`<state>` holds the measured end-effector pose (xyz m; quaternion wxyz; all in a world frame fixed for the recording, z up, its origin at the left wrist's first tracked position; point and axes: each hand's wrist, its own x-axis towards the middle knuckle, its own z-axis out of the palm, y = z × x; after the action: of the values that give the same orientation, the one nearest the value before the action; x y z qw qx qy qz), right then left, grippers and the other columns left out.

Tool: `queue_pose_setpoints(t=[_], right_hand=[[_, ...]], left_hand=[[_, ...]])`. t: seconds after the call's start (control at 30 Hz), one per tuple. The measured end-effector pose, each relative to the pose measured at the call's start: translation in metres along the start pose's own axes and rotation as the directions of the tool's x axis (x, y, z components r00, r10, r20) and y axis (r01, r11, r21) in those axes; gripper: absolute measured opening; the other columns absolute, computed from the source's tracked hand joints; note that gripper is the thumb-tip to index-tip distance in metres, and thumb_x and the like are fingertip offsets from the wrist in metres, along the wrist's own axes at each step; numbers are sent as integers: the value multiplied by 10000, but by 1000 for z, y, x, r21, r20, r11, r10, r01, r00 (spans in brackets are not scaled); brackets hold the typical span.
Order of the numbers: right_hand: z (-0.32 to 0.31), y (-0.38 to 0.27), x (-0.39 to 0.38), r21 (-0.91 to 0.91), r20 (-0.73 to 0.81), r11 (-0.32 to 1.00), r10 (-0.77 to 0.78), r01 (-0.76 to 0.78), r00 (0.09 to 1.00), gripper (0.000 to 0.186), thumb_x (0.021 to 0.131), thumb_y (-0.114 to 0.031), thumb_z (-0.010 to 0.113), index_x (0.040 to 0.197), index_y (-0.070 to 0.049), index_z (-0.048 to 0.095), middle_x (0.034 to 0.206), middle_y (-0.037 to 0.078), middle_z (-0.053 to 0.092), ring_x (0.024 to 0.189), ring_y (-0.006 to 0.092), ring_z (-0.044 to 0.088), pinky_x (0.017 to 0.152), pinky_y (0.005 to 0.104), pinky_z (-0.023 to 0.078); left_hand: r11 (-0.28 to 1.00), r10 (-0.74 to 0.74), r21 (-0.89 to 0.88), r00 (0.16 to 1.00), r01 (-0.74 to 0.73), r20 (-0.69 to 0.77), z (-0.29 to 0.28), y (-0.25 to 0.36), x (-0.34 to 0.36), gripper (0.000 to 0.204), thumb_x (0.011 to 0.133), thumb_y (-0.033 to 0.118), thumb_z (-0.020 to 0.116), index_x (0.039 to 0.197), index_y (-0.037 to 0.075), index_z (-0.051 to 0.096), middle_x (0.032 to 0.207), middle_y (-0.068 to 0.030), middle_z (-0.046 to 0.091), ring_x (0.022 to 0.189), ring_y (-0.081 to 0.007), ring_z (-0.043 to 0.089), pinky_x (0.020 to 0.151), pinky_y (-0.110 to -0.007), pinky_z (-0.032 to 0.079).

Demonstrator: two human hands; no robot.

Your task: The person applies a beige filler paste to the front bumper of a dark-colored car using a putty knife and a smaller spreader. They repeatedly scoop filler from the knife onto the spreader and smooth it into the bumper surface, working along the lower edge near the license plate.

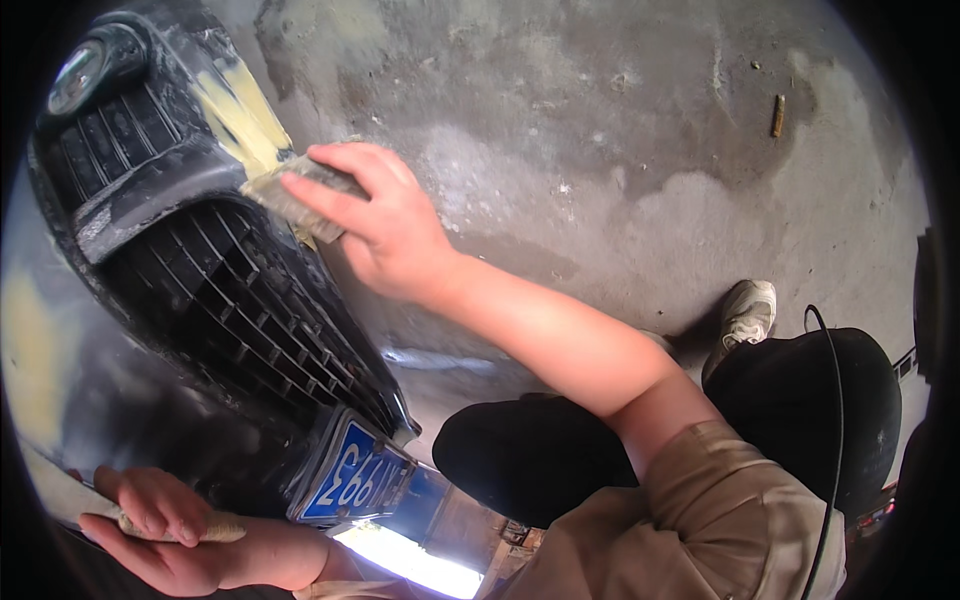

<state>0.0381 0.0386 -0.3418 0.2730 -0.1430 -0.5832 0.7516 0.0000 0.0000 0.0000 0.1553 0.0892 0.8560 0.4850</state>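
My right hand [385, 225] pinches a flat, worn, grey-beige scraper [290, 205], its edge against the bumper's corner. Beside it, streaky yellow putty [240, 115] covers part of the dark car bumper [165, 190]. At the lower left, my left hand [165, 530] is closed round the pale handle [228, 527] of what looks like a putty knife. Its broad pale blade [60, 490] reaches toward the picture's rim, partly out of view. Another yellow putty patch [38, 360] lies on the body panel above that hand.
The bumper has a black slatted grille [250, 290], a round lamp [80, 78] and a blue licence plate [355, 475]. Stained concrete floor [560, 120] stretches beyond, with a small brown stick [778, 116] on it. A black cable [838, 420] hangs by my knee.
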Motion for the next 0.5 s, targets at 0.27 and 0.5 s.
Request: queue_pose_setpoints(t=[0.27,0.5], right_hand=[[19,0,-34,-379,10,904,-210,198,978,598,751,-113,666,1338,-222,686,1324,132,558,1222,348,514,1022,512,417],[20,-10,-74,-418,180,890,-115,182,977,612,740,-153,674,1344,-251,691,1333,79,579,1199,316,524,975,489,426]], left_hand=[[990,66,134,992,-52,-108,7,-2,3,331,1148,292,344,955,34,421,733,-23,430,545,-76,365,519,-194,324],[988,57,149,996,-47,-64,4,-3,2,334,1147,280,327,959,22,425,742,-21,430,542,-70,356,505,-188,312]])
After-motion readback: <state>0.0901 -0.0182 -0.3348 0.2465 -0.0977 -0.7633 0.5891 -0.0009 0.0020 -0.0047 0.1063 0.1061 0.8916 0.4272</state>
